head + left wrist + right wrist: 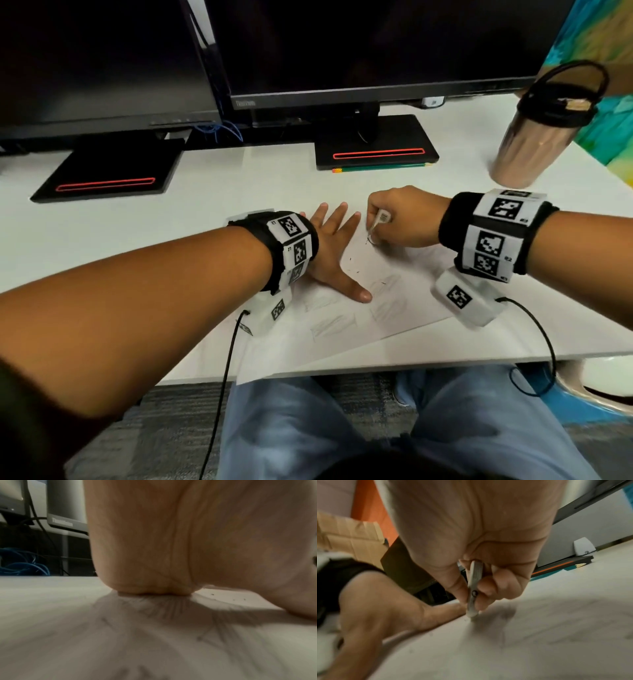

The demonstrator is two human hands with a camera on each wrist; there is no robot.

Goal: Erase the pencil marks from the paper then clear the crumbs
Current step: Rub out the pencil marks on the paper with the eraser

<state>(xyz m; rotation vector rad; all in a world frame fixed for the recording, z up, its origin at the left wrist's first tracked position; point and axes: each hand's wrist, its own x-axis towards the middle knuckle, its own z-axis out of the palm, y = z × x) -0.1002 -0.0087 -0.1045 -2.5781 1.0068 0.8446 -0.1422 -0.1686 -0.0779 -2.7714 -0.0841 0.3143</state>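
The paper (404, 291) lies on the white desk (171, 240) in front of the person, its near corner hanging past the desk edge. The right hand (400, 219) pinches a white eraser (381, 219) between thumb and curled fingers, tip down on a small dark mark (370, 241) near the sheet's 12 o'clock edge. The left hand (329, 246) lies flat with fingers spread, pressing the sheet at about 9 o'clock from the eraser, thumb reaching toward 5 o'clock.

To rub well here, short strokes away from the flat hand seem best, so the sheet stays taut and does not buckle. Light pressure probably suffices on so small a mark. Several shaded pencil patches (334, 323) remain toward 6 o'clock, and dark crumbs (351, 259) are scattered mid-sheet, so I judge the erasing is far from finished; the holding hand should shift down as work moves nearer.
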